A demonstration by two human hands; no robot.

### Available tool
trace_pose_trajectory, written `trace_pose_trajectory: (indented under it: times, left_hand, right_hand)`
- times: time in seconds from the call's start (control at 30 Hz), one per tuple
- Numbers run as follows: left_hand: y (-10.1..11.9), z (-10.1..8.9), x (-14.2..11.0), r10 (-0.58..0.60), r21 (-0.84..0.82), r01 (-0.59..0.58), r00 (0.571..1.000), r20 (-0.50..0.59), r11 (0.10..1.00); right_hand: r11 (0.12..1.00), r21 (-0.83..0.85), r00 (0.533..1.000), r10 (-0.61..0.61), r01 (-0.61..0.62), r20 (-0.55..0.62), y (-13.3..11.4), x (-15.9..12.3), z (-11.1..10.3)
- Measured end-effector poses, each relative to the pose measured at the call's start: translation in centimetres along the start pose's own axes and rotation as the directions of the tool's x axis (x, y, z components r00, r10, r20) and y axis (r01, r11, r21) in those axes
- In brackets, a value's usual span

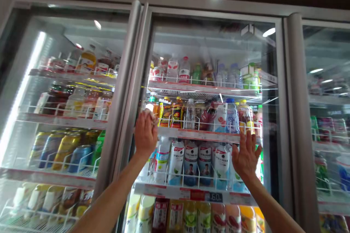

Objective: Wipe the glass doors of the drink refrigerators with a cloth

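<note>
My left hand (146, 134) is raised to the left side of the middle glass door (202, 36). Its fingers press a small crumpled cloth (154, 117) against the pane, much of it hidden under the hand. On the right side of the same door, my right hand (246, 156) is up with its fingers spread and nothing in it. Its palm faces the glass, though I cannot tell whether it touches. Behind the pane, shelves hold bottled drinks, among them white-labelled bottles (190, 164) between my two hands.
A left glass door (82, 22) covers shelves of bottles and cans (61, 151). Long metal handles (123, 80) run vertically beside the doors. At the right is another glass door (325, 54) with more drinks. A price tag (215, 197) sits on a shelf edge. Ceiling lights reflect in the glass.
</note>
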State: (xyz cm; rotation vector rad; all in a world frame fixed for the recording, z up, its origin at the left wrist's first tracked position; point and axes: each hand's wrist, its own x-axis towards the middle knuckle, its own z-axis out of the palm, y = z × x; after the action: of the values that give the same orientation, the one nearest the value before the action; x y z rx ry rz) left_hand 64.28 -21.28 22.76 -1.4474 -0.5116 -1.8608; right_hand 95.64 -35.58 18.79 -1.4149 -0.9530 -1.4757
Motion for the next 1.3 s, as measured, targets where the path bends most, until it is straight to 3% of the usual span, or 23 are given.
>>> trace_pose_trajectory:
  times: [0.1, 0.2, 0.23, 0.27, 0.3, 0.4, 0.43, 0.5, 0.53, 0.63, 0.67, 0.7, 0.8, 0.83, 0.9, 0.97, 1.03, 1.07, 1.1, 1.17, 1.23, 1.27, 1.3]
  left_hand:
    - [4.6, -0.1, -3.8, 0.264, -0.106, -0.250, 0.953, 0.146, 0.962]
    - [9.5, -0.8, -7.9, 0.675, -0.338, -0.598, 0.712, 0.194, 0.727]
    - [9.7, -1.1, -8.3, 0.740, -0.384, -0.646, 0.647, 0.184, 0.660]
    - [9.0, -1.3, -7.9, 0.758, -0.397, -0.658, 0.627, 0.183, 0.640]
    - [7.7, -1.3, -6.9, 0.729, -0.378, -0.635, 0.657, 0.194, 0.673]
    - [3.0, -0.5, -2.7, 0.401, -0.190, -0.370, 0.900, 0.169, 0.910]
    - [2.3, -0.2, -1.9, 0.303, -0.152, -0.282, 0.943, 0.137, 0.947]
    - [2.8, 0.0, -2.1, 0.328, -0.178, -0.301, 0.932, 0.152, 0.937]
    - [3.8, 0.0, -2.9, 0.449, -0.242, -0.402, 0.873, 0.191, 0.883]
    - [7.2, 0.2, -4.7, 0.812, -0.474, -0.670, 0.547, 0.205, 0.571]
    - [7.9, 0.6, -4.1, 0.845, -0.498, -0.693, 0.502, 0.184, 0.520]
    - [8.2, 1.3, -2.8, 0.832, -0.484, -0.690, 0.526, 0.174, 0.537]
    - [8.6, 4.2, 3.3, 0.538, -0.297, -0.475, 0.822, 0.188, 0.828]
    - [9.2, 5.1, 4.8, 0.432, -0.247, -0.384, 0.883, 0.186, 0.890]
    - [11.4, 6.3, 5.3, 0.402, -0.243, -0.356, 0.897, 0.182, 0.903]
    - [14.8, 6.6, 2.8, 0.634, -0.368, -0.549, 0.755, 0.167, 0.750]
    - [18.0, 6.7, 0.1, 0.842, -0.495, -0.707, 0.530, 0.103, 0.505]
    - [19.3, 7.0, -0.3, 0.890, -0.529, -0.739, 0.451, 0.070, 0.417]
    - [20.3, 7.5, 0.3, 0.905, -0.544, -0.747, 0.422, 0.056, 0.382]
    - [21.8, 9.4, 3.9, 0.857, -0.526, -0.707, 0.508, 0.088, 0.473]
    - [23.3, 11.7, 8.8, 0.675, -0.451, -0.550, 0.716, 0.176, 0.702]
    - [24.2, 12.7, 10.6, 0.587, -0.429, -0.468, 0.784, 0.201, 0.772]
    - [25.5, 13.3, 11.4, 0.550, -0.436, -0.425, 0.807, 0.214, 0.793]
  right_hand:
    - [1.000, 0.002, 1.000, -0.008, 0.008, -0.011, -0.5, -0.8, 0.3]
    - [0.999, -0.001, 0.999, -0.040, 0.040, 0.007, 0.1, -1.2, 0.1]
    - [0.998, -0.004, 0.998, -0.058, 0.058, 0.022, 0.5, -1.3, 0.0]
    - [0.997, -0.007, 0.996, -0.080, 0.080, 0.038, 0.9, -1.4, -0.2]
    - [0.994, -0.009, 0.993, -0.104, 0.105, 0.051, 1.2, -1.5, -0.4]
    - [0.991, -0.007, 0.989, -0.134, 0.134, 0.058, 1.8, -1.9, -0.9]
    - [0.991, -0.005, 0.990, -0.130, 0.130, 0.055, 1.8, -2.0, -0.9]
    - [0.993, -0.004, 0.992, -0.117, 0.117, 0.055, 1.7, -2.3, -1.0]
    - [0.993, -0.003, 0.991, -0.117, 0.117, 0.060, 1.7, -2.4, -1.0]
    - [0.988, 0.003, 0.983, -0.153, 0.154, 0.097, 2.1, -2.6, -1.3]
    - [0.986, 0.004, 0.979, -0.168, 0.169, 0.113, 2.5, -2.5, -1.4]
    - [0.984, 0.001, 0.977, -0.175, 0.177, 0.125, 3.0, -2.5, -1.6]
    - [0.991, -0.035, 0.987, -0.125, 0.129, 0.102, 4.8, -2.1, -2.5]
    - [0.994, -0.047, 0.992, -0.099, 0.103, 0.081, 5.4, -2.1, -2.9]
    - [0.995, -0.056, 0.995, -0.081, 0.085, 0.063, 6.5, -2.3, -3.8]
    - [0.993, -0.049, 0.990, -0.108, 0.112, 0.086, 7.5, -2.8, -4.9]
    - [0.988, -0.045, 0.982, -0.138, 0.144, 0.127, 8.3, -3.6, -6.1]
    - [0.987, -0.047, 0.979, -0.147, 0.155, 0.144, 8.7, -4.0, -6.6]
    - [0.986, -0.051, 0.976, -0.150, 0.159, 0.155, 9.1, -4.2, -7.2]
    - [0.985, -0.060, 0.974, -0.149, 0.161, 0.169, 10.0, -4.6, -8.1]
    - [0.986, -0.065, 0.974, -0.140, 0.154, 0.177, 11.0, -4.8, -8.9]
    - [0.987, -0.066, 0.975, -0.136, 0.150, 0.178, 11.5, -4.8, -9.3]
    - [0.987, -0.067, 0.975, -0.134, 0.148, 0.178, 12.0, -4.9, -9.6]
